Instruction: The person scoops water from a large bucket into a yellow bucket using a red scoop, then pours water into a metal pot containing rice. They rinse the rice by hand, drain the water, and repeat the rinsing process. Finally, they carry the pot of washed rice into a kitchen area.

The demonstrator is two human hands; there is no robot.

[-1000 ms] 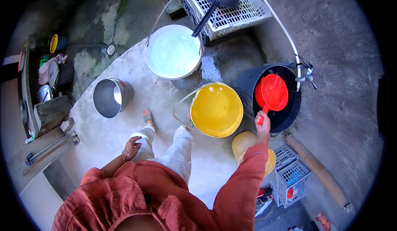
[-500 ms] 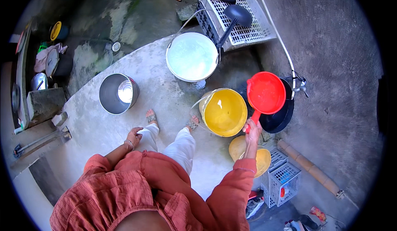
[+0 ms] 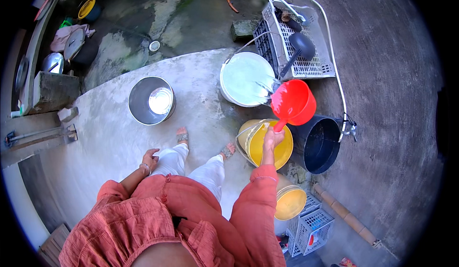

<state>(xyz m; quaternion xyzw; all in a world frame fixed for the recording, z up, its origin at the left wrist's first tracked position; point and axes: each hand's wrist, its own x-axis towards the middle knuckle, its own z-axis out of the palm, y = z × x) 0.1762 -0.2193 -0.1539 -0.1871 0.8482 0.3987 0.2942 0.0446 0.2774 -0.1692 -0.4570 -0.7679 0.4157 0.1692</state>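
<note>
My right hand (image 3: 273, 139) is closed round the handle of a red water dipper (image 3: 297, 105). The dipper is tilted left, and water streams from its lip into a white bucket (image 3: 241, 92) that holds pale water. Below the dipper stands a yellow bucket (image 3: 279, 147), partly hidden by my right hand and forearm. A black bucket (image 3: 321, 147) is just right of it. My left hand (image 3: 150, 161) hangs beside my left thigh, holding nothing, its fingers partly apart. Ahead of it on the concrete is a metal bucket (image 3: 143, 102) with a shiny bottom.
A grey plastic crate (image 3: 315, 64) bearing a dark ladle (image 3: 302, 47) stands behind the white bucket. A pale hose (image 3: 332, 42) runs down the wall to a tap (image 3: 351, 129). Another yellow bucket (image 3: 290, 204) and more crates (image 3: 313, 228) are at near right. A concrete block (image 3: 55, 92) is at left.
The dipper has moved left from over the black bucket to the white bucket's edge and tipped, with water now pouring out. My left hand stays beside my thigh; the view has shifted.
</note>
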